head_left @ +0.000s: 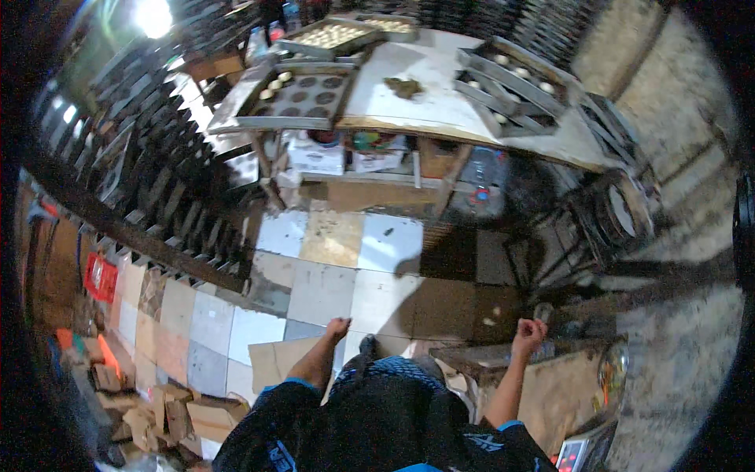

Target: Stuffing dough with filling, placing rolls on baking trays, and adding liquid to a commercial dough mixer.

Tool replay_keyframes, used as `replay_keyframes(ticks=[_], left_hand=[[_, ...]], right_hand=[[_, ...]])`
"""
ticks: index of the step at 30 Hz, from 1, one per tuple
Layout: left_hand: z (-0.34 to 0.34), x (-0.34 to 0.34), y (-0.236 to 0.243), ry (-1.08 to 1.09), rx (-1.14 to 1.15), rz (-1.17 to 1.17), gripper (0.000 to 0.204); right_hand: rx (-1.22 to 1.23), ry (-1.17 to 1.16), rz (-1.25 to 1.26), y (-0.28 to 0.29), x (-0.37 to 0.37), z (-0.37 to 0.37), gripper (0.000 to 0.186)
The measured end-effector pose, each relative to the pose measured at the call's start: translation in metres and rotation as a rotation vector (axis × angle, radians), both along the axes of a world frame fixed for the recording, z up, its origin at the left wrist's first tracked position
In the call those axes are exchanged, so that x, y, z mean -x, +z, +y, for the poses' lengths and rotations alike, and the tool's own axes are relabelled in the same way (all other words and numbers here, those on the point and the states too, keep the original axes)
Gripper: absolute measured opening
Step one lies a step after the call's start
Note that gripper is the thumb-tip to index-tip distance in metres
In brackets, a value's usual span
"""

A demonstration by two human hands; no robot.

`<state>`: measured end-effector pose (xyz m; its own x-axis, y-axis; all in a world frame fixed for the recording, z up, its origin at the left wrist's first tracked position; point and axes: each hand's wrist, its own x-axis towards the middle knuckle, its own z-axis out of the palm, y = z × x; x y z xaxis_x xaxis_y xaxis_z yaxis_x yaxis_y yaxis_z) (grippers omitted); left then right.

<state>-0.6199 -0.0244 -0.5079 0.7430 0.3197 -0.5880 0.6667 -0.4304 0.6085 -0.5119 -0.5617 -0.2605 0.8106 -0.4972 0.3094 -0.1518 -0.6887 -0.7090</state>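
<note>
My left hand [339,327] hangs low over the tiled floor, its fingers folded in and nothing showing in it. On the other side, my right hand [530,335] is raised above the end of a brown wooden box [562,381]. Its fingers are loosely bent and a little apart, with nothing seen between them. Neither hand touches a thing. Ahead is a worktable [429,67] bearing metal trays. One moulded tray [303,102] holds a few pale dough balls. A fuller tray [330,37] lies behind it, and stacked trays [515,86] with scattered dough balls sit at the right.
Dark racks [149,165] line the left side. Cardboard boxes [181,413] and a red crate [101,277] lie at lower left. At right stands a round-topped stool [617,208] near the wall. Large plastic bottles [480,177] are under the table. A cardboard sheet [275,358] lies by my left arm.
</note>
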Motion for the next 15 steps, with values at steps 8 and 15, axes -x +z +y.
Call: replay_keyframes(ticks=[8,15], left_hand=[[0.001,-0.181,0.056,0.046,0.294,-0.116,0.041],[0.194,-0.326,0.163,1.052,-0.386,-0.31,0.032]], right_hand=[[-0.086,0.018,0.045,-0.004,-0.166,0.035,0.035],[-0.39,0.033,-0.149,0.0,-0.395,0.162,0.018]])
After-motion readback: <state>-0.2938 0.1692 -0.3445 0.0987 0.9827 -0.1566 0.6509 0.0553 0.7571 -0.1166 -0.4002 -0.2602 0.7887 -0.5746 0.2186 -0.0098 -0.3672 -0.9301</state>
